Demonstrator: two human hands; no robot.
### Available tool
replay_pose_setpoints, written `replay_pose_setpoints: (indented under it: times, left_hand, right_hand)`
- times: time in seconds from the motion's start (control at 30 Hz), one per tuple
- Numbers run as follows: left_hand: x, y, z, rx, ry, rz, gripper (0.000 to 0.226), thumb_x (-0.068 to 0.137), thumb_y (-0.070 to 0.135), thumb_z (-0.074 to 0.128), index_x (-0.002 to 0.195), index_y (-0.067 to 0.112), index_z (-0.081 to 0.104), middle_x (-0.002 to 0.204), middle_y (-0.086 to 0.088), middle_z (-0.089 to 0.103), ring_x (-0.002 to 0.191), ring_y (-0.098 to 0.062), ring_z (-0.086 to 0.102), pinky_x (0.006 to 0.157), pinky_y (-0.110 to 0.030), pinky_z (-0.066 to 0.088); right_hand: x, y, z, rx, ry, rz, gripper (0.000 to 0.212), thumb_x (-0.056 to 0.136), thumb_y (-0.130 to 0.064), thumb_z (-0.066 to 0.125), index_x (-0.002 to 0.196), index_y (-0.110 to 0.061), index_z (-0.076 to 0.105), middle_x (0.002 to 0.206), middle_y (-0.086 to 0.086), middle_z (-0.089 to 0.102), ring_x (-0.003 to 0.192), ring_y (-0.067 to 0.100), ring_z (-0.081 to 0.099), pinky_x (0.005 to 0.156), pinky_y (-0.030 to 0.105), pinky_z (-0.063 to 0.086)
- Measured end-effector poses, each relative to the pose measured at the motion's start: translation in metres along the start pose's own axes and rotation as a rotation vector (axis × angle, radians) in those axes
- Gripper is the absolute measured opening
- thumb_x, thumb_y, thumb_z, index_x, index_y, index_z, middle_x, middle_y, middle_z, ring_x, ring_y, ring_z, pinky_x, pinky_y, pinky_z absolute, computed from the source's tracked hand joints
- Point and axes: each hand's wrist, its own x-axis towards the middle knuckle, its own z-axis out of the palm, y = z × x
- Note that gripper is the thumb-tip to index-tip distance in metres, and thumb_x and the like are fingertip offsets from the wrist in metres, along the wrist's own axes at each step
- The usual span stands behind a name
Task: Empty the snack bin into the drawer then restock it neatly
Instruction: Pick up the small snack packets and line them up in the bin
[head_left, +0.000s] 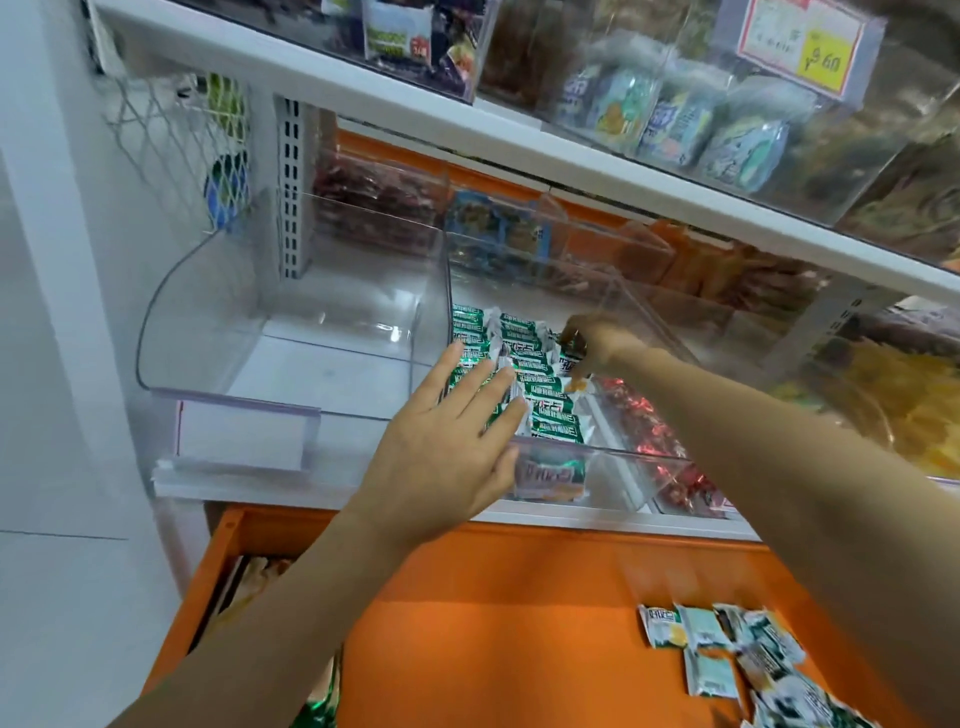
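Many packets (540, 395) stand rowed in the bin (623, 458). The left hand (447, 441) lies flat on them, fingers straight; the right hand (597, 345) pinches one deeper in. Others lie in the drawer (493, 597) below the bin.

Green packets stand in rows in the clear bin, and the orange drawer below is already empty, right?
Not quite: the head view shows loose packets lying in the orange drawer, so it is not empty. The green packets do stand in rows in the clear bin.
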Motion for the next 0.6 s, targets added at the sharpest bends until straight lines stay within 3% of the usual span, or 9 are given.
replay_pose_setpoints:
  times: [0.17,0.3,0.5,0.6]
  left_hand:
    - [-0.004,0.000,0.003,0.003,0.050,-0.008,0.042,0.094,0.034,0.042,0.119,0.011,0.067,0.119,-0.013,0.067,0.112,-0.027,0.062,0.111,-0.051,0.031]
    - [-0.004,0.001,0.005,-0.027,0.062,-0.012,0.041,0.093,0.033,0.044,0.117,0.011,0.068,0.116,-0.012,0.069,0.109,-0.025,0.064,0.112,-0.051,0.031]
    - [-0.004,0.001,0.002,-0.034,0.003,-0.033,0.041,0.093,0.034,0.043,0.115,0.012,0.069,0.113,-0.011,0.070,0.107,-0.025,0.064,0.112,-0.050,0.030]
    - [-0.003,0.002,-0.003,-0.043,-0.034,-0.063,0.041,0.092,0.034,0.041,0.111,0.012,0.070,0.109,-0.010,0.071,0.107,-0.025,0.064,0.114,-0.050,0.026]
  right_hand:
    - [0.002,0.005,-0.001,0.044,0.015,0.013,0.047,0.075,-0.018,0.081,0.116,-0.008,0.060,0.113,0.012,0.064,0.093,0.025,0.057,0.078,0.028,0.046]
    - [0.008,0.002,0.004,0.075,0.029,0.020,0.048,0.074,-0.015,0.081,0.116,-0.006,0.061,0.115,0.014,0.064,0.102,0.030,0.060,0.077,0.028,0.044]
    - [0.005,0.000,0.002,0.031,-0.023,-0.012,0.055,0.079,-0.017,0.077,0.130,-0.008,0.056,0.132,0.013,0.057,0.116,0.030,0.056,0.094,0.031,0.043]
    - [-0.020,-0.005,-0.024,0.102,0.059,-0.136,0.051,0.085,-0.022,0.071,0.132,-0.013,0.053,0.136,0.009,0.053,0.120,0.026,0.054,0.100,0.031,0.042]
